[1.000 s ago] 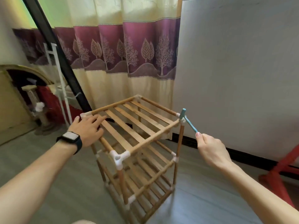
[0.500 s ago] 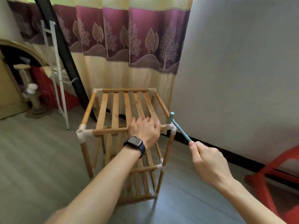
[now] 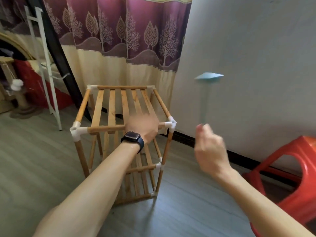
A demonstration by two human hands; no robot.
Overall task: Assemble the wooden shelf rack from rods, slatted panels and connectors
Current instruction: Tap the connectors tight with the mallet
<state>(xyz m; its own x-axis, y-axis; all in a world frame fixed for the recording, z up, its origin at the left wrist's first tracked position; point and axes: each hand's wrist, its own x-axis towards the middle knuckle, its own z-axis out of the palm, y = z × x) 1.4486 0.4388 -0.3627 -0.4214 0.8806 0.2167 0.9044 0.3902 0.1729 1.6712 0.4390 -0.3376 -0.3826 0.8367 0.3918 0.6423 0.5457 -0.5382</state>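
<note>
Wooden, standing on the floor [image 3: 34, 168], the shelf rack [image 3: 112, 106] has the left grip [image 3: 142, 128] resting on its top front rod [image 3: 106, 129], too blurred to tell whether it clasps the rod. The right grip [image 3: 211, 149], curled round the low end of a blue hammer [image 3: 206, 93], holds it near vertical, head uppermost. The white corner connector [image 3: 171, 124] lies below and left of that head, just right of the left grip, so the blow should fall down-left.

readable text: none
rack [image 3: 106, 129]: bare wood, no label
watch [image 3: 131, 136]: screen dark, no digits
curtain [image 3: 119, 31]: tree print, no letters
</note>
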